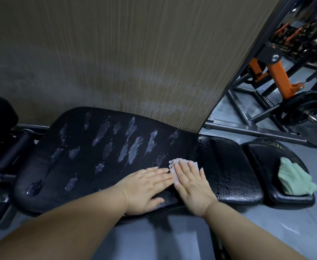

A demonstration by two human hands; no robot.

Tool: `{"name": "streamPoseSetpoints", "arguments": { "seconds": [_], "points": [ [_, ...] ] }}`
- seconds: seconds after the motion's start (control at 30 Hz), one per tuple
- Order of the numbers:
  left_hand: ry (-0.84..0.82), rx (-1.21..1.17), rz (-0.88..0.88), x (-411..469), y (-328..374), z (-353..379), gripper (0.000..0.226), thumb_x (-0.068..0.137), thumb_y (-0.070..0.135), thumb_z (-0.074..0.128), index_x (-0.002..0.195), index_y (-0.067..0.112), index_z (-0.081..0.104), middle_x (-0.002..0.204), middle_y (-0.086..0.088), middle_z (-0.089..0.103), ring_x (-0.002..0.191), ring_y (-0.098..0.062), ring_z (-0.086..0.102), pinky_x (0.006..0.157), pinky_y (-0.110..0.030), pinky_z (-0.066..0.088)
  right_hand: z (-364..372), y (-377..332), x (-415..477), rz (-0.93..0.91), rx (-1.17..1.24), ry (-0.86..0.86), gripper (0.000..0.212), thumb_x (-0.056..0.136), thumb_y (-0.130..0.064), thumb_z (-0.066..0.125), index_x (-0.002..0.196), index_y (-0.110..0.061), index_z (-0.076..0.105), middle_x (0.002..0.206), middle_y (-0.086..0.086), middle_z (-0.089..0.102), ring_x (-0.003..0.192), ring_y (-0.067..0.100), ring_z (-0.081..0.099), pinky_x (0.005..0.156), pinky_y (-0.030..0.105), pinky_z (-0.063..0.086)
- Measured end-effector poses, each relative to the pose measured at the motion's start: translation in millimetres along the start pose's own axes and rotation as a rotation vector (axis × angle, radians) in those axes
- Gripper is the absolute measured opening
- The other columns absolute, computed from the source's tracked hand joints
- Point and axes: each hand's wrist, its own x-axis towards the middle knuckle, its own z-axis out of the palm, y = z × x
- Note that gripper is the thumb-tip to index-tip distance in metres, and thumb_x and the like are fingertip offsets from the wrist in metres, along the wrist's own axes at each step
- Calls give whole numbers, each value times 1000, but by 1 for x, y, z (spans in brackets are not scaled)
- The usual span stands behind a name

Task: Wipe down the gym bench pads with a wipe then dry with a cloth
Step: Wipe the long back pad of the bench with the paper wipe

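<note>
A black gym bench lies across the view, made up of a big pad [78, 166] on the left, a middle pad [231, 166] and a small end pad [257, 152] on the right. Both hands are open and lie flat, side by side, near the front edge of the bench, about where the big pad meets the middle one. The left hand [146, 186] rests palm down on the bare pad with its fingers straight, and its fingertips reach the edge of the wipe [178, 163]. The right hand [191, 186] presses flat on top of that white wipe with its fingers spread, so only the wipe's far end and left edge show past the fingers. Neither hand curls round anything

Pale wet streaks [133, 149] run slantwise over most of the big pad, from its back edge towards the front left corner. The middle pad looks shiny and damp. A crumpled light green cloth [294, 181] sits on the end pad, towards its right front corner, well apart from the hands

A brown wood-grain panel [116, 53] stands just behind the bench. Past its right edge are an orange and black machine [279, 77] with a black weight plate [300, 107], on a grey floor [266, 231]
</note>
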Motion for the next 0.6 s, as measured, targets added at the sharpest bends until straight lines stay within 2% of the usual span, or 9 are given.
{"name": "streamPoseSetpoints", "arguments": {
  "seconds": [0.03,0.1,0.17,0.23,0.27,0.43,0.6],
  "points": [
    [45,23,7,-1,-1,3,70,90,53,25,152,22,29,159,6,26,147,-12,19,118,-31,-4,-4,2,9,3,2,-3,105,63,-77,-31,152,-28,-7,158,-11,-17,145,16,-21,115,41,-13],
    [96,30,21,-1,-1,5,64,87,51,36,143,21,46,149,6,45,138,-12,40,119,-30,21,-11,6,27,12,14,-18,76,85,-65,-7,152,-29,-7,158,-11,-17,144,14,-21,115,42,-13],
    [97,21,54,0,-3,9,63,87,50,39,142,22,47,148,6,45,138,-11,37,118,-30,21,-17,12,45,22,11,-31,58,101,-44,13,152,-28,-8,159,-10,-17,145,14,-21,116,42,-14],
    [103,-2,53,1,-5,12,63,88,48,38,146,23,42,152,8,39,142,-10,26,121,-30,12,-21,18,62,22,1,-21,56,103,-37,18,152,-28,-8,159,-9,-16,145,15,-19,117,42,-13],
    [115,4,49,2,-5,14,63,88,48,39,145,23,44,151,8,41,142,-10,25,121,-31,12,-24,20,71,24,-3,-16,56,103,-37,18,152,-28,-8,159,-9,-15,145,16,-18,117,43,-13],
    [124,29,73,3,-7,18,57,86,48,42,135,24,57,139,9,55,135,-11,43,112,-34,35,-33,28,113,56,-4,10,56,103,-38,19,153,-28,-3,160,-9,-10,146,16,-14,116,45,-10],
    [128,-11,83,1,-8,17,55,89,46,44,137,21,54,141,6,53,134,-14,45,111,-36,39,-41,37,152,88,-4,29,57,102,-33,24,154,-27,2,161,-8,-3,147,18,-7,117,49,-5]
  ]
}}
